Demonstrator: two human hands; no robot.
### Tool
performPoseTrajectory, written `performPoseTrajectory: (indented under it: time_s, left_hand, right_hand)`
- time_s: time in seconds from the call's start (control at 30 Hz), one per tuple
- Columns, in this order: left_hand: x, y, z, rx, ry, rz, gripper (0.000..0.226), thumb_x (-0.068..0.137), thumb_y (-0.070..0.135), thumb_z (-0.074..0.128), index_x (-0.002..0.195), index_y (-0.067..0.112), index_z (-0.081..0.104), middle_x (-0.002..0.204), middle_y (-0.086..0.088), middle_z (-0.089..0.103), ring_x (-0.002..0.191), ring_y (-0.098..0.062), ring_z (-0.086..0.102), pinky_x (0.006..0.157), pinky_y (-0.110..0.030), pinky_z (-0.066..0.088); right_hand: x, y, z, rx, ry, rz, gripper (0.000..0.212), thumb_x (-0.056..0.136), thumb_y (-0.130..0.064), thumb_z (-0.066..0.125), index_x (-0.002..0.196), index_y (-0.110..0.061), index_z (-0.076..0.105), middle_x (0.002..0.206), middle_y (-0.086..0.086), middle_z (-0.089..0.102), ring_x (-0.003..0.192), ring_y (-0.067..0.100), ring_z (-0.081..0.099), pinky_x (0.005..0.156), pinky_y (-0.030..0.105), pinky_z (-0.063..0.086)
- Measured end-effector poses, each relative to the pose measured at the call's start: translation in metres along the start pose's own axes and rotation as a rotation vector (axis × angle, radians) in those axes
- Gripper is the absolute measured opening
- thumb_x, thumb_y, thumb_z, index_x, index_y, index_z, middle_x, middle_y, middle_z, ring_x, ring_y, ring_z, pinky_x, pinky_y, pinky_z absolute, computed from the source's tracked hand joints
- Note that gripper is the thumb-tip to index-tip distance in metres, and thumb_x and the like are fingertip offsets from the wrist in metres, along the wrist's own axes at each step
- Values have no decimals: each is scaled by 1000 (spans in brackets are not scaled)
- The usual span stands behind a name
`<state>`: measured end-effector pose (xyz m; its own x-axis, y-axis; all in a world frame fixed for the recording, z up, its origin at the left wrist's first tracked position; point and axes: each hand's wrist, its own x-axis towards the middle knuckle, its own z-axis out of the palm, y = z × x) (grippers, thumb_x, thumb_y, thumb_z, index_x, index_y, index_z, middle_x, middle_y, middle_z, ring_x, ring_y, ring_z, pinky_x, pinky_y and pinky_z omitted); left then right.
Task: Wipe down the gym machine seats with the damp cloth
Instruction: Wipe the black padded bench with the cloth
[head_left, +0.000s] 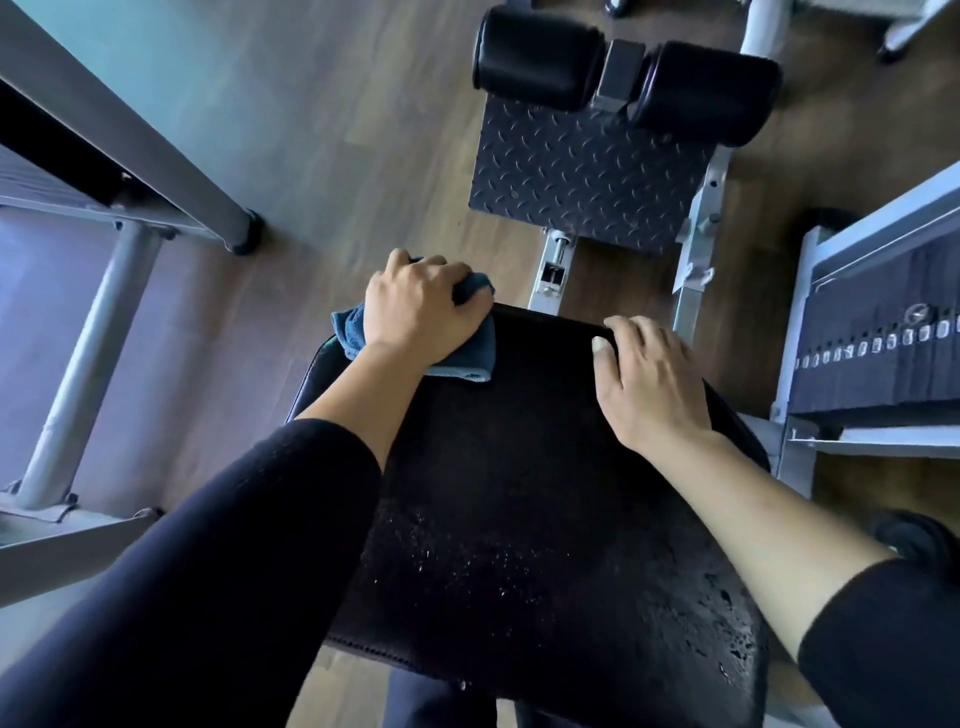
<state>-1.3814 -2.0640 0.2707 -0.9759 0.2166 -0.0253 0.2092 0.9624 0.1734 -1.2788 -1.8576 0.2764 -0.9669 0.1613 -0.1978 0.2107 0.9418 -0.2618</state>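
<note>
The person leans over the black padded seat (519, 493) of a gym machine, and both hands are on its far part. The left hand (421, 306) grips the blue cloth (462, 361): the fingers are curled around the bunched fabric and the palm presses it down on the far left corner of the seat, so the cloth lies partly on the pad and partly hangs over its edge. I think it is held in a bunch like this to give a firm pad for rubbing, and the corner looks like the place where 1 stroke begins or ends. The right hand (644, 379) holds nothing; it lies flat and relaxed on the far right side of the seat, with the fingertips at the far edge, probably to steady the body (and perhaps the pad) while the other arm works. Small shiny droplets (467, 561) sit on the near half of the seat, so this part seems wet but I cannot say if it is finished. Beyond the seat are the patterned foot plate (587, 187) and 2 roller pads (540, 57); the weight stack (883, 358) stands at the right.
</note>
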Motion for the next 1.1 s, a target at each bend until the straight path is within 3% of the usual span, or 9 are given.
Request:
performPoseTrajectory:
  time_s: [0.27,0.37,0.47,0.57,0.73,0.93,1.1]
  left_hand:
    - [1,85,16,-55,-16,307,47,88,58,35,84,29,72,83,9,69,89,-26,56,65,-31,40]
    - [-3,97,22,-104,17,393,39,86,53,42,80,29,72,73,8,66,77,-27,56,57,-29,44]
    - [-6,74,20,-70,92,427,32,85,51,47,87,31,72,75,8,67,75,-28,57,52,-25,33]
    - [-4,36,10,-11,114,235,35,86,52,47,88,27,72,79,5,67,82,-31,57,56,-29,34]
    - [-18,-23,-15,-7,-47,-210,44,92,61,35,113,34,61,113,2,63,108,-33,49,75,-37,41]
    - [-69,-45,-28,-22,-11,-340,49,90,64,38,128,37,49,125,5,54,110,-34,44,69,-36,33]
    - [-128,-55,-35,-27,-9,-463,54,88,67,38,137,44,37,133,9,45,107,-32,46,71,-37,39]
  right_hand:
    - [-20,28,-6,-38,-17,36,57,96,-39,23,139,-6,39,133,13,51,119,31,48,97,42,40]
    - [-27,33,-5,1,-8,111,51,97,-32,34,138,-3,39,134,17,50,119,34,47,97,43,39]
    - [-30,31,-5,19,2,122,52,97,-31,36,139,-2,37,135,18,48,121,34,45,99,44,38]
    - [-29,23,-3,-24,13,119,57,98,-37,26,143,-2,31,142,18,42,130,34,38,110,43,28]
    - [-28,-9,6,-46,22,1,66,96,-43,17,150,-5,17,157,15,15,146,27,9,119,38,3]
    - [-41,-52,17,-10,2,-141,65,97,-43,14,150,-5,17,158,13,13,147,24,6,119,42,5]
    - [-62,-53,19,-17,-7,-188,65,97,-44,13,150,-7,15,158,12,11,147,23,4,119,41,3]
